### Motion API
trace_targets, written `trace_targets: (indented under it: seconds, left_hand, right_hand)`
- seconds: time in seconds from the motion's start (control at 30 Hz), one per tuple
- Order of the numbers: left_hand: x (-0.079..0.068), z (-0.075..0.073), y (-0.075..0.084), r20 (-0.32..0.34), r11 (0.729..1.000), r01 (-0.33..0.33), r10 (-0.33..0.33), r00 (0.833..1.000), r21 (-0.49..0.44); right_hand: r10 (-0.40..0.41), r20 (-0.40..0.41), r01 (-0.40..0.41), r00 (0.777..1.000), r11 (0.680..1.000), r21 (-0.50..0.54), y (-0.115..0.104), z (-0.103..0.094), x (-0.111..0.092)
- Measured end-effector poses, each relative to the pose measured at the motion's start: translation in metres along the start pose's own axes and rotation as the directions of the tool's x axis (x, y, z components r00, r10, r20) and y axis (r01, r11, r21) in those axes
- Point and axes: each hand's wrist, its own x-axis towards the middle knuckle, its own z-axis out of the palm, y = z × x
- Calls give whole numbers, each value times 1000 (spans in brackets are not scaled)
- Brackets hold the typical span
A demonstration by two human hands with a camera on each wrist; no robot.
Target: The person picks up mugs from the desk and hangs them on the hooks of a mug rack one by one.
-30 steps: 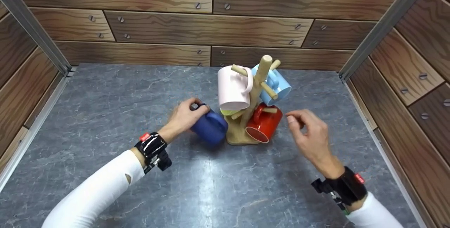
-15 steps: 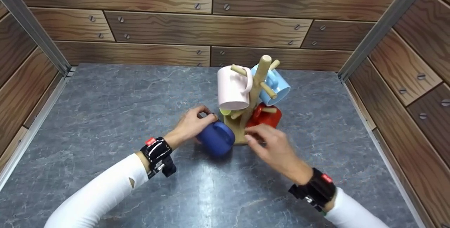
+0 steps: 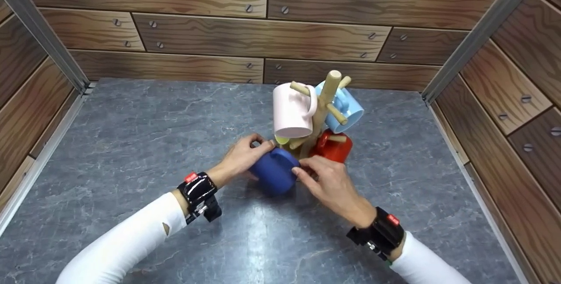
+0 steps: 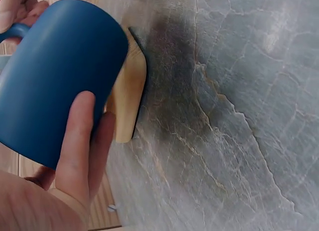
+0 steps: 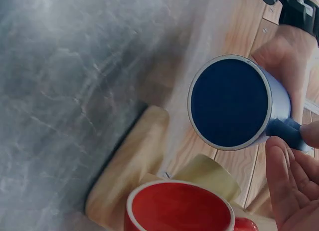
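Note:
A blue mug [image 3: 275, 172] is held tilted in front of a wooden mug tree [image 3: 322, 119]. My left hand [image 3: 241, 157] grips the mug from its left side; in the left wrist view, fingers [image 4: 77, 136] lie along its wall. From the other side, my right hand [image 3: 331, 183] pinches the mug's handle [image 5: 286, 133] between thumb and fingers. Close behind the right hand, a red mug [image 3: 337, 149] hangs low on the tree. Above the blue mug hangs a pale pink mug [image 3: 291, 113]. The right wrist view shows a round end of the blue mug.
A light blue mug [image 3: 350, 111] hangs on the tree's back right. Below the pink mug, part of a yellow-green mug [image 3: 282, 140] shows. The tree's wooden base [image 5: 129, 166] stands on a grey marbled tabletop [image 3: 175, 113], with wood-patterned walls [image 3: 197, 34] around it.
My right hand has moved left from beside the red mug to the blue mug's handle. The left hand has carried the blue mug slightly right and nearer.

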Motion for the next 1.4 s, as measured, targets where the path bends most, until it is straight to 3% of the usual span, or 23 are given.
trace_targets:
  seconds: [0.23,0.43,1.4]
  left_hand:
    - [-3,-1,2,56,992,5,2,998,-129]
    - [-3,0,0,80,984,8,6,997,-176]
    - [5,8,-3,82,973,35,-16,996,-228]
  right_hand:
    - [-2,-47,-1,999,999,-44,7,-6,5]
    - [37,-44,-40,998,997,-72,10,-7,7]
    - [146,-43,-150,988,981,-122,23,-8,6]
